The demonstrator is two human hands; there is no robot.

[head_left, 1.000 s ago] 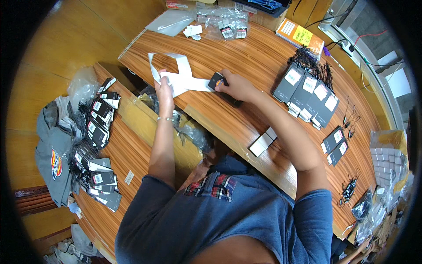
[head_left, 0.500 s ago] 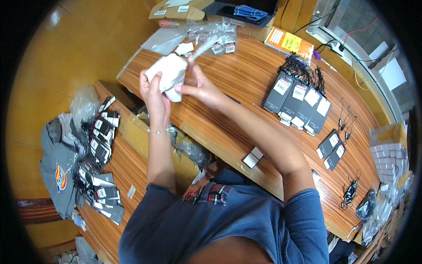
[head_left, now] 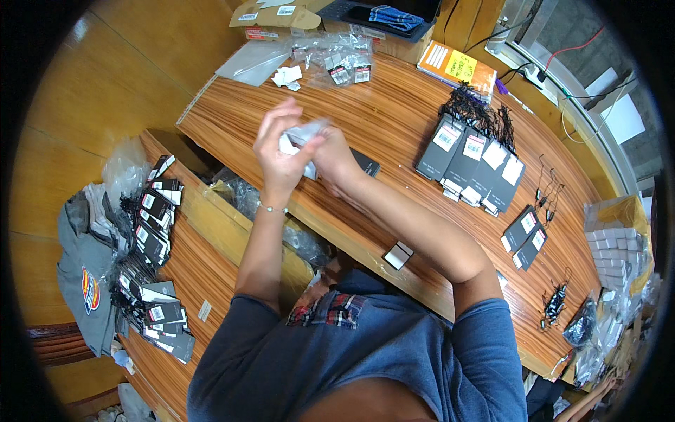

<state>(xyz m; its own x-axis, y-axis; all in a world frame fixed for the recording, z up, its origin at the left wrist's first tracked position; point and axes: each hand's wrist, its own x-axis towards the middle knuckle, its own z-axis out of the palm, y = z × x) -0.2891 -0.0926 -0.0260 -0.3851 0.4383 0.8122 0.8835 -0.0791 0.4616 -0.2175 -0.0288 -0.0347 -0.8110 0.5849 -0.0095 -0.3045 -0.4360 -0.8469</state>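
Observation:
My left hand [head_left: 278, 149] and my right hand [head_left: 335, 156] meet over the table's near left edge. Between them is a thin white piece [head_left: 304, 132], soft and crumpled; whether it is paper, cloth or plastic I cannot tell. My left thumb and curled fingers wrap round it, with the fingertips smeared by motion. My right hand is closed at its right side, fingers mostly hidden. A dark hang tag [head_left: 365, 163] lies on the table just right of my right hand. Torn white scraps [head_left: 287, 77] lie beyond the hands.
Rows of black hang tags [head_left: 472, 158] with strings lie at right, near two separate tags [head_left: 524, 235]. Clear plastic bags [head_left: 336, 53] and an orange booklet [head_left: 457, 69] sit at the back. More tags [head_left: 156, 218] and a grey garment [head_left: 83, 260] are on the left table.
Both hands have moved slightly nearer and to the right. The white bundle, held up and broad before, is now mostly hidden between the hands. The dark tag beside my right hand shows more.

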